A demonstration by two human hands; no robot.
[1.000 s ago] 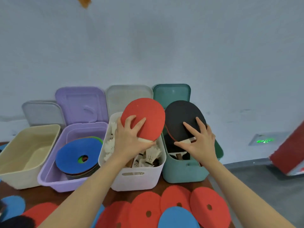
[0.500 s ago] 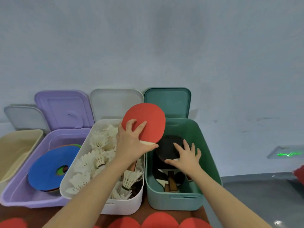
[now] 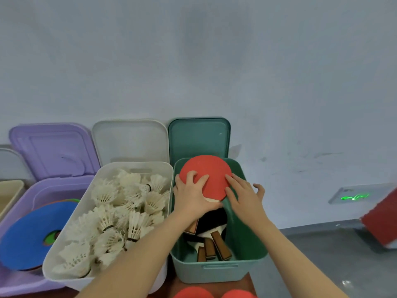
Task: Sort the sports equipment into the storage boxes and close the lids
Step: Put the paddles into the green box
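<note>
Red paddle (image 3: 209,176) in left hand (image 3: 193,197) grip, over green box (image 3: 247,239).

A plain pale grey-blue wall (image 3: 193,61) fills the upper frame (faint scuffs at right). At lower right lies grey floor (image 3: 322,265), with a green-lit sign (image 3: 354,197) low on the wall.

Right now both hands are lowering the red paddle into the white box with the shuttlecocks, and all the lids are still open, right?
Not quite. The head view shows the left hand and right hand lowering the red paddle into the green box, where other paddles already lie. The white box beside it holds only shuttlecocks. The lids in view are indeed open.
</note>
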